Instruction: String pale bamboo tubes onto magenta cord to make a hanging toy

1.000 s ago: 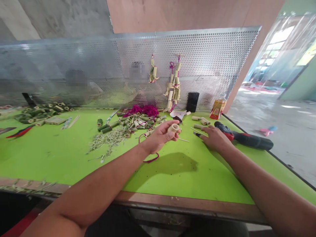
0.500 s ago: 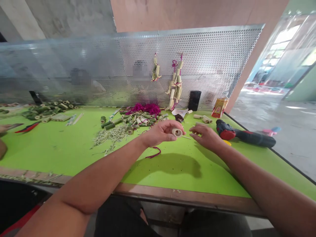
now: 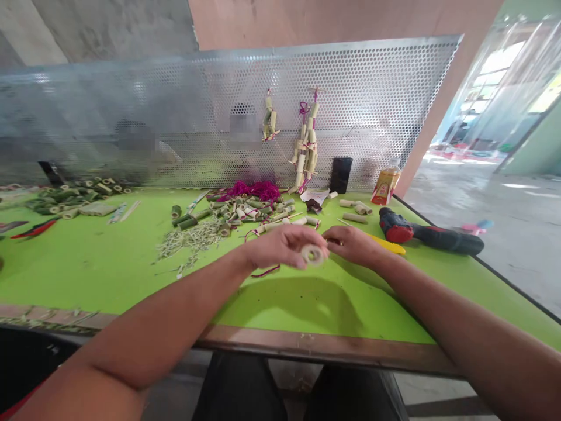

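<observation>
My left hand is closed around a short bamboo tube, its round open end turned toward me, blurred by motion. Close by on the right, my right hand is low over the green table with its fingers curled; what they hold, if anything, is hidden. A yellow object, partly covered, lies by my right wrist. Behind my hands are pale bamboo pieces tied with purple cord. A loose end of purple cord lies below my left wrist.
A cordless drill and a bottle are at the right. Cut bamboo, shavings and purple cord are heaped left of centre. Strung bamboo figures hang on a perforated metal panel; a black phone leans there.
My left hand has lowered slightly with the bamboo tube. My right hand has moved left, closer to it, uncovering more of the yellow object. The view has shifted a little.
</observation>
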The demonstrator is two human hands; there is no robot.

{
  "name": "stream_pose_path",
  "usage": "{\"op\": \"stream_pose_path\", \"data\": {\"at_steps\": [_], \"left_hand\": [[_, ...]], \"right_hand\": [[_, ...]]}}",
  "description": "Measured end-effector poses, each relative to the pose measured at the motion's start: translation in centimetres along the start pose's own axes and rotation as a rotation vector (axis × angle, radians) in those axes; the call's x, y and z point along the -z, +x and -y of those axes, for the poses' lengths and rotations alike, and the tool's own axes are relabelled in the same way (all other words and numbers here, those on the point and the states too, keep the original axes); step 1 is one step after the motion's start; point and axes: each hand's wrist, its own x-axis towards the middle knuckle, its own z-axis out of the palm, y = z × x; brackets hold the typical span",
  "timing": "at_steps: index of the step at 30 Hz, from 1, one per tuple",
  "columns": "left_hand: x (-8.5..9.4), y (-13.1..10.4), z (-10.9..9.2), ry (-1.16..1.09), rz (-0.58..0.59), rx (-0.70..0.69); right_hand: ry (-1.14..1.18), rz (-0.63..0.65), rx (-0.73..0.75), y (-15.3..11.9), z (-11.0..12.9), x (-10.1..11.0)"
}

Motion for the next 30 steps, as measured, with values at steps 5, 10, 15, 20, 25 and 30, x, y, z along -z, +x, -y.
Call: {"op": "stream_pose_path", "data": {"at_steps": [5,10,15,20,25,30], "left_hand": [[6.8,-0.4,2.4,-0.159,-0.489,-0.212],[8.6,-0.6,2.9,-0.271,-0.637,-0.217],[8.0,-0.4,3.2,-0.274,-0.611,-0.173],[7.8,-0.5,3.3,-0.267,-0.569,-0.133],[7.2,-0.5,2.8,-0.279,-0.491,-0.132],[6.5,-0.4,2.4,-0.32,-0.483,-0.16]], "right_hand": [[0.107,-0.06,0.026,-0.2,0.8,-0.5],[0.253,-0.053,0.17,0.3,4.8,-1.5],[0.185,0.052,0.45,3.3,8.4,-3.4],[0.159,0.146,0.511,5.2,8.2,-6.2],[0.384,0.018,0.364,4.3,8.4,-5.1],[0.844,-0.152,-0.078,2.9,7.3,-1.8]]}}
